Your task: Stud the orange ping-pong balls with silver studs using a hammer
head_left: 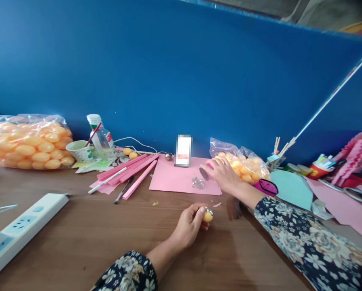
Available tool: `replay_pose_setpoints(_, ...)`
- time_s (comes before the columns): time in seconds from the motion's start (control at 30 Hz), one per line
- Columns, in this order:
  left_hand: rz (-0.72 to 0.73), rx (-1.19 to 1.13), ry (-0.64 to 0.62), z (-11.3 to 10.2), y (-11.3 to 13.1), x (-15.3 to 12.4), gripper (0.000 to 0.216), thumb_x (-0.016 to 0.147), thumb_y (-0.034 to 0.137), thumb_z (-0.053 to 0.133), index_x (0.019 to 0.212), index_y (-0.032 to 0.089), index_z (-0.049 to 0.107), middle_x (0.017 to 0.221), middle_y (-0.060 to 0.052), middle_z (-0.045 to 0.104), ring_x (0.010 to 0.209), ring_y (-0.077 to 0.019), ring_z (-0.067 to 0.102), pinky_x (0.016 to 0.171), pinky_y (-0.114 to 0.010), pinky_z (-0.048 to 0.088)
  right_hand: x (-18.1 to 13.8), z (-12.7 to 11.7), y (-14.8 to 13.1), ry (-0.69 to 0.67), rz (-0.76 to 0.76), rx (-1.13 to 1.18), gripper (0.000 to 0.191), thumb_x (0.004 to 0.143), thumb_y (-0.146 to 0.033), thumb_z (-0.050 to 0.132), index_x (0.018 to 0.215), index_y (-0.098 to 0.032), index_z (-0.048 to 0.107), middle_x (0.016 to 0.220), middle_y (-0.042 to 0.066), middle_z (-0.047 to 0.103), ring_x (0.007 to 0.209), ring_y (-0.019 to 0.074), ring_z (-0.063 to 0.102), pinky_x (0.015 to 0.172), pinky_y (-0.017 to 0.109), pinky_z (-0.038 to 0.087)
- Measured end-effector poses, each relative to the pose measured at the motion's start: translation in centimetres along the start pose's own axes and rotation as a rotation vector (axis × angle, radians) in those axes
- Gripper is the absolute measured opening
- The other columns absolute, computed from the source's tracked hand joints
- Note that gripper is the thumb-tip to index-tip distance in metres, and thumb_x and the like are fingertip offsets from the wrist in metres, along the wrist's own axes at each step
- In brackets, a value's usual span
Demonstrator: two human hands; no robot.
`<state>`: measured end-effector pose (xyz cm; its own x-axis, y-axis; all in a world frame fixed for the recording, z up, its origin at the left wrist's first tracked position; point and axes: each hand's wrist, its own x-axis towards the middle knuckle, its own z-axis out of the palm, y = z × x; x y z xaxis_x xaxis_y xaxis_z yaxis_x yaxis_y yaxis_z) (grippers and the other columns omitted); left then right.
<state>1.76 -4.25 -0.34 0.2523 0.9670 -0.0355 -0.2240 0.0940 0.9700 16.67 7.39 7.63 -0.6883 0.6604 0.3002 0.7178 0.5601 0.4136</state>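
My left hand (189, 224) rests on the wooden table (77, 238) with its fingers closed round a small orange ball (208, 215) that has a shiny piece on top. My right hand (221, 173) reaches forward over the edge of a pink paper sheet (174, 178), fingers curled and blurred, pinching something pink I cannot make out. A small pile of clear glittery bits (197, 182) lies on the sheet just left of that hand. Behind the right hand sits a clear bag of orange balls (244, 163).
A large bag of orange balls (26, 143) lies at the far left, with a paper cup (79, 150), a plastic bottle (100, 137) and pink paper strips (129, 169) beside it. A white power strip (20, 228) lies at the near left. Craft paper and cups crowd the right side.
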Motion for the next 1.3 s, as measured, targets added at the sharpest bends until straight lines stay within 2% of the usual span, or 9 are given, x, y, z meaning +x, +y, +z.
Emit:
replay_pose_setpoints(0.1, 0.008, 0.008, 0.0, 0.0, 0.0, 0.0, 0.041, 0.081, 0.047, 0.046, 0.095, 0.01, 0.057, 0.075, -0.006, 0.06, 0.059, -0.012, 0.056, 0.056, -0.025, 0.048, -0.5, 0.0, 0.5, -0.029, 0.011, 0.068, 0.036, 0.076, -0.006, 0.051, 0.106, -0.025, 0.053, 0.106, 0.007, 0.054, 0.104, 0.0241, 0.043, 0.092, 0.044, 0.027)
replay_pose_setpoints(0.23, 0.024, 0.011, -0.012, -0.2, -0.2, 0.0, 0.041, 0.081, 0.046, 0.045, 0.095, 0.01, 0.058, 0.076, -0.006, 0.06, 0.059, -0.0118, 0.057, 0.056, -0.025, 0.049, -1.2, 0.4, 1.6, -0.025, 0.068, 0.24, 0.055, 0.066, -0.006, 0.055, 0.117, -0.024, 0.047, 0.115, 0.007, 0.051, 0.107, 0.025, 0.044, 0.09, 0.042, 0.033)
replay_pose_setpoints(0.37, 0.012, 0.014, 0.004, -0.3, -0.2, 0.0, 0.042, 0.081, 0.047, 0.045, 0.097, 0.01, 0.058, 0.076, -0.006, 0.06, 0.06, -0.0122, 0.057, 0.057, -0.025, 0.05, -2.7, 0.4, 2.5, 0.065, 0.174, 0.472, 0.06, 0.065, -0.013, 0.057, 0.122, -0.021, 0.043, 0.121, 0.008, 0.05, 0.112, 0.0263, 0.044, 0.093, 0.042, 0.035)
replay_pose_setpoints(0.67, -0.023, 0.077, 0.028, -0.6, -0.3, 0.0, 0.045, 0.082, 0.047, 0.045, 0.105, 0.011, 0.058, 0.08, -0.006, 0.062, 0.064, -0.0139, 0.059, 0.062, -0.028, 0.052, -10.8, -2.5, 4.5, 0.218, 0.507, 0.836, 0.06, 0.071, -0.025, 0.063, 0.126, -0.024, 0.038, 0.123, 0.007, 0.051, 0.112, 0.0259, 0.049, 0.094, 0.039, 0.041)
replay_pose_setpoints(0.8, -0.033, 0.111, 0.047, -0.7, -0.5, 0.0, 0.048, 0.081, 0.049, 0.045, 0.106, 0.01, 0.057, 0.083, -0.007, 0.062, 0.066, -0.0151, 0.06, 0.063, -0.028, 0.052, -15.2, -2.9, 6.4, 0.303, 0.62, 0.773, 0.056, 0.072, -0.026, 0.062, 0.124, -0.023, 0.04, 0.123, 0.008, 0.051, 0.113, 0.0266, 0.048, 0.096, 0.042, 0.039)
replay_pose_setpoints(0.97, -0.066, 0.157, 0.073, -1.0, -0.8, 0.2, 0.051, 0.079, 0.05, 0.048, 0.109, 0.01, 0.056, 0.081, -0.007, 0.064, 0.066, -0.0159, 0.061, 0.063, -0.027, 0.051, -19.3, -3.2, 7.2, 0.331, 0.621, 0.648, 0.051, 0.074, -0.019, 0.057, 0.123, -0.024, 0.041, 0.125, 0.008, 0.048, 0.117, 0.0257, 0.044, 0.1, 0.042, 0.035)
replay_pose_setpoints(1.17, -0.077, 0.137, 0.063, -1.8, -2.0, 0.8, 0.052, 0.078, 0.049, 0.051, 0.115, 0.012, 0.052, 0.088, -0.007, 0.064, 0.07, -0.0155, 0.06, 0.067, -0.026, 0.051, -21.0, -3.3, 6.6, 0.338, 0.646, 0.64, 0.053, 0.073, -0.015, 0.055, 0.123, -0.025, 0.041, 0.126, 0.006, 0.047, 0.117, 0.0243, 0.043, 0.1, 0.04, 0.035)
replay_pose_setpoints(1.23, -0.078, 0.127, 0.056, -2.0, -2.3, 0.9, 0.052, 0.078, 0.048, 0.051, 0.116, 0.012, 0.051, 0.094, -0.008, 0.064, 0.073, -0.0162, 0.061, 0.068, -0.026, 0.051, -21.3, -2.6, 6.9, 0.364, 0.717, 0.632, 0.054, 0.073, -0.018, 0.057, 0.123, -0.025, 0.04, 0.125, 0.006, 0.048, 0.116, 0.0243, 0.044, 0.099, 0.041, 0.035)
replay_pose_setpoints(1.3, -0.082, 0.126, 0.05, -2.1, -2.4, 0.9, 0.053, 0.078, 0.048, 0.051, 0.117, 0.012, 0.051, 0.096, -0.008, 0.063, 0.074, -0.0166, 0.061, 0.069, -0.027, 0.051, -21.9, -1.4, 7.4, 0.405, 0.86, 0.641, 0.056, 0.072, -0.025, 0.061, 0.124, -0.024, 0.038, 0.121, 0.007, 0.05, 0.112, 0.0243, 0.047, 0.097, 0.041, 0.037)
